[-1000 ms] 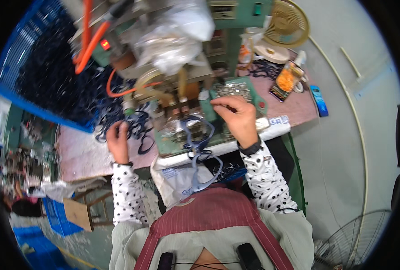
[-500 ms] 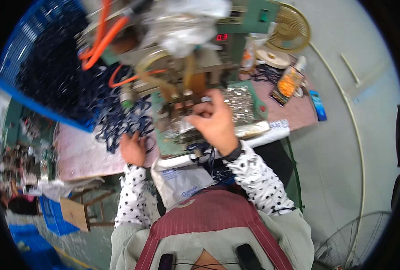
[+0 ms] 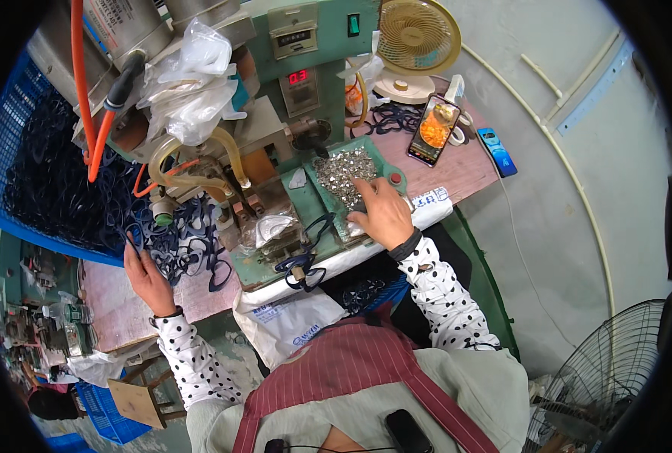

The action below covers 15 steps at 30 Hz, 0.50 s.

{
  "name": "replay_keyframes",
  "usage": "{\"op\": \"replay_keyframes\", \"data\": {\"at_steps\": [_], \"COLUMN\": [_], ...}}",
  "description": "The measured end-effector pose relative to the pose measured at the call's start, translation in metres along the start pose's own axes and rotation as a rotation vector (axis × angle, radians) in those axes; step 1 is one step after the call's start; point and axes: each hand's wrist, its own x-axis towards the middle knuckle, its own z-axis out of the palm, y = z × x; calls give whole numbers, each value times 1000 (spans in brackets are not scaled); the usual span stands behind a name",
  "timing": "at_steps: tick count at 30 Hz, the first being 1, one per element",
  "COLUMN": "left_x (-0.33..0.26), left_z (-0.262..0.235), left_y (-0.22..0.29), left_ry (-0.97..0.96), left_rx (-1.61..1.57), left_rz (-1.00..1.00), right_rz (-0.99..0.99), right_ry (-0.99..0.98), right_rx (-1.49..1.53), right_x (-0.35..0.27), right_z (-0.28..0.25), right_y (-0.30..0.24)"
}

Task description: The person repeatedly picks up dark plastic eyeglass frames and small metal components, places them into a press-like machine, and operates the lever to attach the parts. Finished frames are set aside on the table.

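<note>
Left hand (image 3: 145,273): fingers loosely curled in pile of dark blue elastic loops (image 3: 177,240) on worn wooden bench (image 3: 132,317). Right hand (image 3: 383,214): palm down, fingertips in green tray (image 3: 322,198) of small silver metal pieces (image 3: 345,170); grasp cannot be told. Green press machine (image 3: 298,83) behind; smartphone (image 3: 433,130), yellow desk fan (image 3: 417,34) at right.

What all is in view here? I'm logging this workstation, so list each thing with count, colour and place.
press machine: one, green, bench centre
tray of metal bits: one, silvery, machine's right side
dark loops: many, navy, bench left
crate: one, blue, far left
desk fan: one, yellow, behind the machine
phone: one, screen lit, bench right
plastic bag: one, clear, machine top
left hand: on the dark loops
right hand: at the tray's near edge
</note>
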Motion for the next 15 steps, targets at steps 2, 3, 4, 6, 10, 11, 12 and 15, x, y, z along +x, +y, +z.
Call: {"op": "replay_keyframes", "data": {"at_steps": [2,3,4,6,10,11,12,15], "left_x": [4,7,4,-3,-33,-16,-22,-26], "left_z": [-3,-6,-1,6,8,1,7,17], "left_y": [29,56,63,73,134,156,165,187], "left_ry": [-20,-21,-24,-23,146,106,63,-270], "left_rx": [-260,-609,-655,-736,-570,-464,-500,-564], "left_rz": [-264,-391,-434,-520,-119,392,505,739], "right_rz": [-13,6,23,47,36,16,-21,-128], "right_ry": [28,43,49,60,157,197,252,342], "right_rx": [-55,-69,-45,12,121,125,112,46], "right_x": [-3,3,8,20,25,24,22,22], "right_z": [10,16,23,37,44,49,52,41], "right_y": [11,13,19,30,34,36,44,35]}}
